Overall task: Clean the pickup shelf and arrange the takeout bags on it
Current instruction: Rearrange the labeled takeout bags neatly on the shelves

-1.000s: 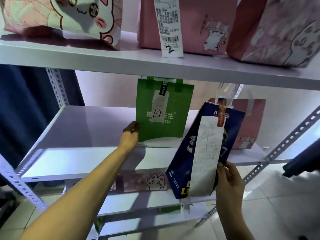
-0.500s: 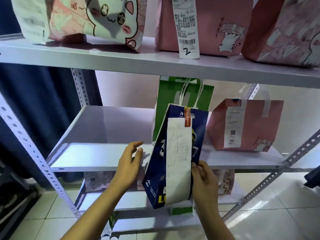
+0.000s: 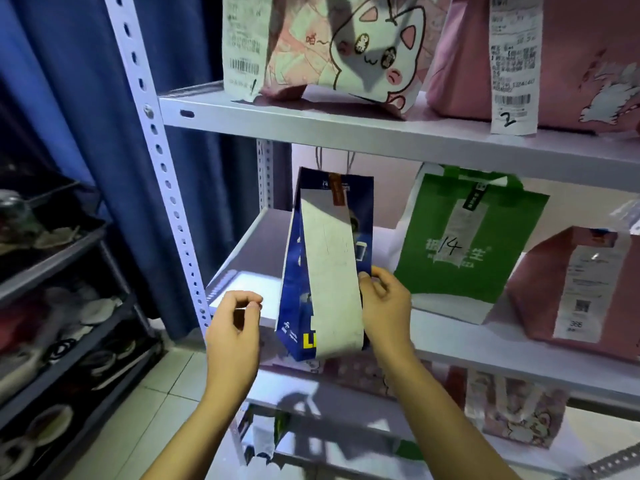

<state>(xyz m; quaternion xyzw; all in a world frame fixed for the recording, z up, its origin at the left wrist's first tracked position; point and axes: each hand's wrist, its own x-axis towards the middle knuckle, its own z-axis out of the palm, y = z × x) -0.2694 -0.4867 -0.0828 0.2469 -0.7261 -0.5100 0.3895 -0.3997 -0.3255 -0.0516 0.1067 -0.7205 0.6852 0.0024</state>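
Note:
A dark blue takeout bag [image 3: 298, 271] with a long white receipt on its front is held upright at the left end of the middle shelf [image 3: 249, 251], its bottom at the shelf's front edge. My right hand [image 3: 384, 306] grips its right side. My left hand [image 3: 233, 323] hovers just left of the bag, fingers curled, holding nothing. A green bag marked 14 [image 3: 467, 244] stands on the same shelf to the right, then a pink bag [image 3: 575, 292] with a receipt.
The top shelf [image 3: 311, 123] carries a cat-print bag [image 3: 346, 50] and a pink bag marked 2 [image 3: 571, 57]. More cat-print bags [image 3: 512, 414] sit on the lower shelf. A perforated upright post [image 3: 162, 174], a blue curtain [image 3: 86, 98] and a dark shoe rack [image 3: 52, 306] stand at left.
The blue bag has moved left, away from the green bag, to the shelf's left end. My left hand left the green bag and now hovers beside the blue one. The view shifted left.

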